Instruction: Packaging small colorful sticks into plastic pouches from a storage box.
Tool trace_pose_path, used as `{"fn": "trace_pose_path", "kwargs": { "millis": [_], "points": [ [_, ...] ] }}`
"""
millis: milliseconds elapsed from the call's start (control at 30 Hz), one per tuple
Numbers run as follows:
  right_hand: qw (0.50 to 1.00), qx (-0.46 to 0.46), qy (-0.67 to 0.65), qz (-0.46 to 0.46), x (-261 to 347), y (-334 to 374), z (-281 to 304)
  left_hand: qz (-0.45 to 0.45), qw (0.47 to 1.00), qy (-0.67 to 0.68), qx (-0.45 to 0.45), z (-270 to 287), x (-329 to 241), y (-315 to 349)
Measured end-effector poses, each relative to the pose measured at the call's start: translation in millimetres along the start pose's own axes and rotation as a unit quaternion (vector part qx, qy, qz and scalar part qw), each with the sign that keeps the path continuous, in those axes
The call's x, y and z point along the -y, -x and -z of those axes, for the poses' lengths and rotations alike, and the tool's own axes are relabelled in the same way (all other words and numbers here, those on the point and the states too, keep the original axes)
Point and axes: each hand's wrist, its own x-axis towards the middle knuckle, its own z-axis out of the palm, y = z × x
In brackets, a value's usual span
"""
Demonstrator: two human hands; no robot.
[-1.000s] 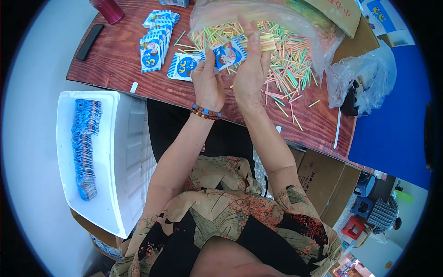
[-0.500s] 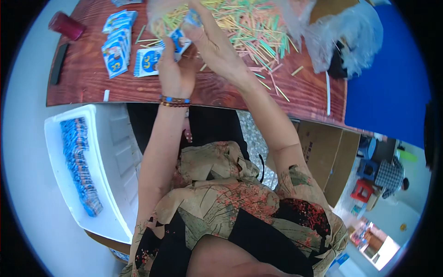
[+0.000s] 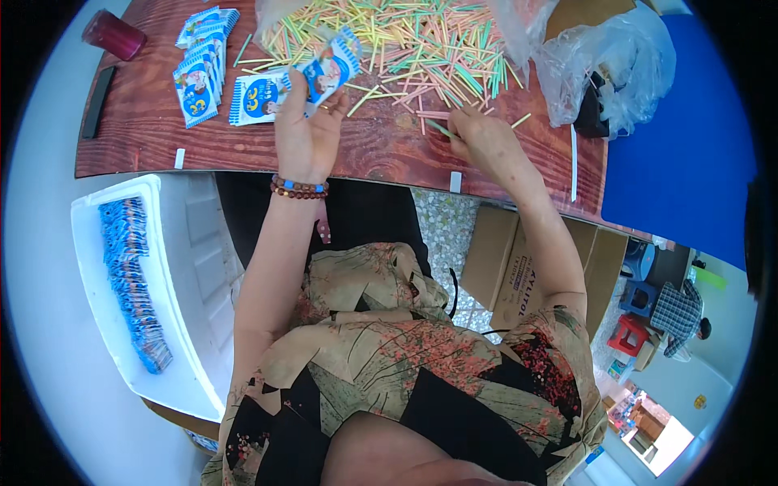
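My left hand (image 3: pixel 309 144) grips a blue-and-white packet (image 3: pixel 335 68) between thumb and fingers, tilted above the table. Partly behind that hand, a similar packet (image 3: pixel 258 99) lies flat. To the left is an overlapping row of such packets (image 3: pixel 203 73). My right hand (image 3: pixel 491 147) is low at the near edge of a loose heap of thin pastel sticks (image 3: pixel 397 40). Its thumb and fingertips are pinched on a green stick (image 3: pixel 438 128). Pink sticks (image 3: pixel 431 115) show beside those fingertips; whether they are also held, I cannot tell.
A red cup (image 3: pixel 115 35) and a dark bar (image 3: pixel 99 103) stand at the table's left. Clear plastic bags (image 3: pixel 624 65) lie at the right, beside a blue surface (image 3: pixel 681 138). Below are a white foam box (image 3: pixel 194 324) of packets and a cardboard box (image 3: pixel 559 259). A person (image 3: pixel 681 314) is far right.
My hands have come apart. The right hand has moved right and down to the near edge of the heap, while the left keeps the packet, now fully in sight.
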Motion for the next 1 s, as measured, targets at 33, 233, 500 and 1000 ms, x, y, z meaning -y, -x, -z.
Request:
{"fn": "trace_pose_path", "kwargs": {
  "millis": [33, 233, 500, 1000],
  "points": [
    [1.000, -0.003, -0.001, 0.006, 2.4, 0.3, -1.5, 0.000, 1.000, 0.004, -0.001, 1.6, 2.0, 0.1],
    [0.988, -0.014, -0.154, -0.029, -2.5, -11.9, 4.4, -0.009, 1.000, -0.013, -0.006, -4.1, 6.0, 4.9],
    [0.696, -0.270, -0.665, -0.016, 87.8, -69.9, 56.2, -0.037, 0.999, -0.028, -0.006, -12.2, -3.5, 14.6],
    [0.861, -0.241, -0.432, 0.120, 125.7, -109.7, 35.6, -0.076, 0.997, 0.021, -0.008, 6.1, -23.8, 12.0]
  ]
}}
